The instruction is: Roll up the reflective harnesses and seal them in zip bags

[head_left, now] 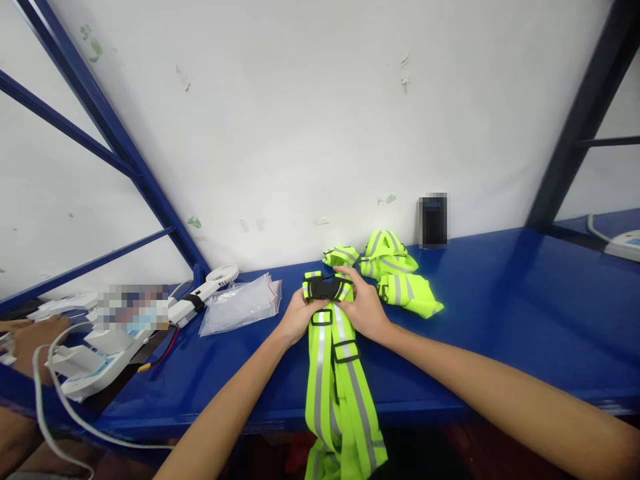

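Note:
A neon-yellow reflective vest (320,387) with grey stripes hangs in loose straps over the table's front edge. Its black side-release buckle (324,288) is held up between both hands. My left hand (299,313) is closed on the buckle's left end and the strap there. My right hand (366,305) grips the right end, index finger along the top, thumb below. Two black strap sliders (321,318) sit on the straps just under the hands. Whether the buckle's halves are fully clicked together I cannot tell.
Behind the hands lie folded reflective vests (390,257). Clear zip bags (243,305) and a white handheld fan (223,273) are at left, beside a power strip (107,360) with a white cable. Another person's hand (37,343) is at far left. A dark box (433,221) stands by the wall.

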A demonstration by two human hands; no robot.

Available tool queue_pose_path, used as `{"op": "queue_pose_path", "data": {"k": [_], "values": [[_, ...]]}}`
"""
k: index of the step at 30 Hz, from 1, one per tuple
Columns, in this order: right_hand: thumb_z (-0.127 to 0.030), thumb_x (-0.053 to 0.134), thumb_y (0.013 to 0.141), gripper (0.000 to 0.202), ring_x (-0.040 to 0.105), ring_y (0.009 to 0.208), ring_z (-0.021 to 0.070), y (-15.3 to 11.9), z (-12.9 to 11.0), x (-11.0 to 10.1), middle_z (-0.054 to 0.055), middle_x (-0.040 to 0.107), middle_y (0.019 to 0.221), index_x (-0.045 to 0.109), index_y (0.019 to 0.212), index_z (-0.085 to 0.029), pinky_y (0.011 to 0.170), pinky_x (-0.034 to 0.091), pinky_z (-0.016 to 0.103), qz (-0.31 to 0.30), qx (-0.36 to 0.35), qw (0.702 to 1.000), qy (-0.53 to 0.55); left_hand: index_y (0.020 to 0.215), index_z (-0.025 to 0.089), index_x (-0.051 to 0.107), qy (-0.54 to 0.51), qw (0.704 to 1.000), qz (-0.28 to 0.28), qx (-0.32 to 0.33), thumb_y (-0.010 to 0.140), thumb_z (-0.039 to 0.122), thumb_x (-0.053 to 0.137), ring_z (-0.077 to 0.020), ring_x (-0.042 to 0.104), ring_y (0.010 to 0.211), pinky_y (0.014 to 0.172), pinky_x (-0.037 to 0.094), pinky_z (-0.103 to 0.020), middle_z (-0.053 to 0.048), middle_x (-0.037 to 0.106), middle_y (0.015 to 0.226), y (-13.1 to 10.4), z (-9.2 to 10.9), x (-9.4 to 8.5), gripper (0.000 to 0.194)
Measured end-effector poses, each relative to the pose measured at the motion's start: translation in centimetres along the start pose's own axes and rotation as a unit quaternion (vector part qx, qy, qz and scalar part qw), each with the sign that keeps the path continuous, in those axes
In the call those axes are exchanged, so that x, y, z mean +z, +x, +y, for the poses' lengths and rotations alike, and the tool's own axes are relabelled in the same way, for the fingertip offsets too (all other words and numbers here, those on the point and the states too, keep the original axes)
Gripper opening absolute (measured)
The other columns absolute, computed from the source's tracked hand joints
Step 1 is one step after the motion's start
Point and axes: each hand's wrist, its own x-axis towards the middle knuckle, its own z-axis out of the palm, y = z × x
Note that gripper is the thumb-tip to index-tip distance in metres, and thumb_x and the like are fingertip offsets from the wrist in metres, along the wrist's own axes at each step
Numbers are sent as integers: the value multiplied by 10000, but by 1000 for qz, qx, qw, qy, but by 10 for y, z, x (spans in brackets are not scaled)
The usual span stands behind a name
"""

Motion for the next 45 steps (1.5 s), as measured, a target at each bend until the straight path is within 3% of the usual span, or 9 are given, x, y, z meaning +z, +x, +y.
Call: {"op": "queue_pose_path", "data": {"k": [5, 11, 14, 18, 22, 25, 33, 39, 45], "values": [[-46, 508, 680, 513, 649, 849, 191, 0, 0, 1, 36, 682, 1105, 597, 1154, -221, 765, 472, 283, -5, -30, 1000, -6, 987, 118, 680, 19, 1000, 4, 5, 592, 234, 840, -201, 654, 862, 832, 485, -311, -72, 723, 946, 1, -1, 0, 441], [-274, 602, 823, 521, 490, 527, 128, -1, -3, -7, -22, 615, 713, 508, 1332, -213, 533, 400, 247, -125, -1, 992, 31, 1036, 124, 669, 69, 996, 51, 30, 615, 216, 809, -214, 666, 850, 795, 494, -309, -68, 727, 942, 3, -5, -9, 453], [-355, 577, 867, 529, 534, 581, 129, 0, -1, -6, -7, 626, 777, 478, 1370, -226, 586, 450, 259, -134, 28, 985, 106, 991, 125, 670, 81, 993, 71, 53, 613, 213, 808, -216, 665, 865, 794, 497, -298, -74, 728, 962, 2, -4, -9, 412], [-356, 627, 835, 689, 650, 755, 158, 7, 1, -2, 7, 687, 899, 331, 1448, -248, 770, 527, 330, -152, 106, 940, 286, 1063, 142, 667, 60, 992, 84, 69, 624, 222, 805, -222, 669, 894, 813, 503, -305, -74, 727, 1004, 0, -4, -7, 467], [-371, 722, 756, 573, 687, 871, 206, 13, -1, -2, 54, 722, 985, 534, 1266, -190, 896, 518, 416, -173, 126, 905, 366, 1039, 133, 700, 53, 995, 64, 60, 664, 248, 781, -243, 671, 930, 855, 504, -332, -87, 731, 1010, -1, -4, -6, 401], [-383, 733, 749, 442, 677, 953, 234, 13, -4, -4, 76, 718, 1053, 614, 1118, -172, 937, 504, 438, -169, 99, 911, 362, 1030, 147, 713, 34, 998, 52, 31, 683, 264, 765, -246, 670, 956, 893, 495, -347, -79, 734, 1019, -2, -6, -3, 370], [-372, 688, 788, 382, 679, 949, 221, 8, -9, -2, 62, 712, 1044, 581, 1114, -202, 882, 530, 400, -125, 95, 915, 371, 1029, 137, 689, -112, 990, 72, -39, 626, 277, 757, -260, 678, 937, 873, 501, -367, -58, 745, 939, -3, -6, 6, 432], [-388, 681, 785, 382, 686, 899, 209, 9, -5, 0, 54, 711, 1003, 563, 1091, -194, 852, 540, 378, -101, 111, 922, 356, 956, 113, 672, -117, 986, 100, -71, 641, 311, 722, -259, 689, 872, 815, 514, -364, -56, 742, 867, -5, -3, 3, 376], [-369, 629, 828, 275, 660, 885, 187, 7, -4, -2, 36, 675, 967, 524, 1022, -204, 807, 539, 338, -85, 76, 948, 299, 1011, 102, 679, -102, 993, 2, -56, 674, 321, 777, -258, 705, 855, 834, 518, -367, -103, 744, 896, -6, 5, 6, 414]]}}
